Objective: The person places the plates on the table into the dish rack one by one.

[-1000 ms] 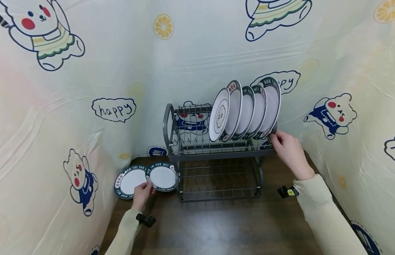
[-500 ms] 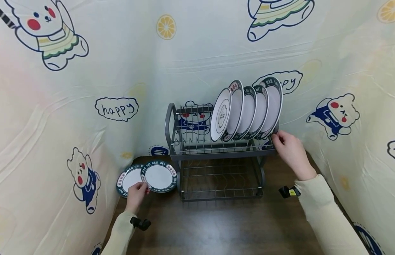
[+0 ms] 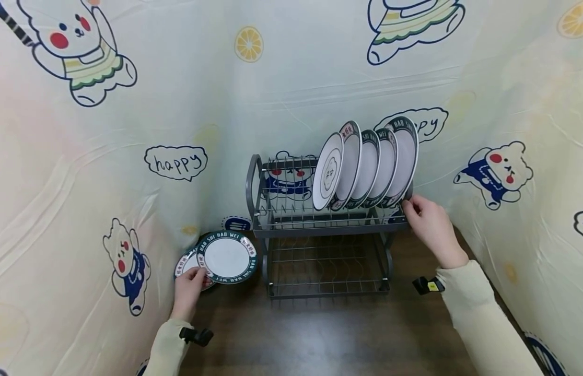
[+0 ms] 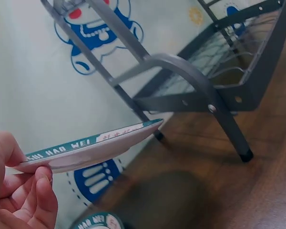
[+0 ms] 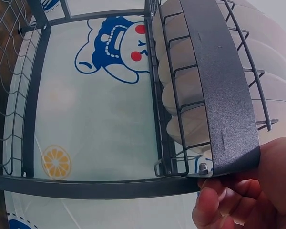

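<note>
Between the thumb and fingers of my left hand [image 3: 187, 293] is the left rim of a white plate [image 3: 227, 257] with a green lettered border. The left wrist view shows this plate [image 4: 95, 148] almost edge-on, raised above the floor. Partly under it in the head view lies a second green-rimmed plate [image 3: 184, 262]. My right hand [image 3: 431, 230] grips the right front corner of a grey two-tier dish rack [image 3: 329, 230], thumb and fingers at the frame [image 5: 231, 95] in the right wrist view. Several plates [image 3: 328, 172] stand on edge in the right half of the upper tier.
The rack's wire lower tier [image 3: 326, 287] sits low over the dark wooden floor [image 3: 310, 339]. Behind and on both sides hangs a pale printed curtain [image 3: 291, 78]. The rack's left side frame [image 3: 251, 188] rises to the right of the held plate.
My left hand has moved left and the plate it pinches has come up off the floor, shifting left over the other plate. My right hand stays on the rack corner.
</note>
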Demonstrator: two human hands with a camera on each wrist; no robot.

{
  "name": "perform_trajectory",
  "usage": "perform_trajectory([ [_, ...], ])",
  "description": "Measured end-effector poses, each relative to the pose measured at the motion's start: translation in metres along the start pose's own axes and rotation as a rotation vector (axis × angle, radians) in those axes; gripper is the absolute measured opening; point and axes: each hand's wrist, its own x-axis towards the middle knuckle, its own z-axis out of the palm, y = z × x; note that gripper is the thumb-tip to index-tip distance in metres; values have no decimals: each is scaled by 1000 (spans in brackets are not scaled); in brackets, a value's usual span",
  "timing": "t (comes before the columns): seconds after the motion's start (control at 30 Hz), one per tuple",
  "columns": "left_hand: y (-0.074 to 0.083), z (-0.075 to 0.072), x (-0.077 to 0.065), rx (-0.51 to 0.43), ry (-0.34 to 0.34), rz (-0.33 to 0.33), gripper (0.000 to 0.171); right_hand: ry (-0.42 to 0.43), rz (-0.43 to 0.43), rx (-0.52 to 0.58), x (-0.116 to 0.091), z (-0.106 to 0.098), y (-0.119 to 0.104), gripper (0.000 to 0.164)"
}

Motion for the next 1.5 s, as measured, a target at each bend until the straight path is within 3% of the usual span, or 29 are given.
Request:
perform_trajectory([
  [0.43, 34, -17, -20, -66, 64, -28, 23, -4, 17, 9, 0, -1, 0, 39],
  [0.7, 49, -25, -23, -170, 97, -57, 30, -22, 37, 17, -1, -2, 1, 40],
  [0.9, 57, -33, -29, -253, 99, -79, 33, -26, 44, 24, -1, -1, 1, 40],
  [1.17, 68, -38, -36, -255, 92, -109, 32, -30, 49, 30, -1, -1, 1, 40],
  [1.5, 86, -46, -44, -320, 63, -142, 36, -33, 47, 36, -1, 0, 3, 41],
])
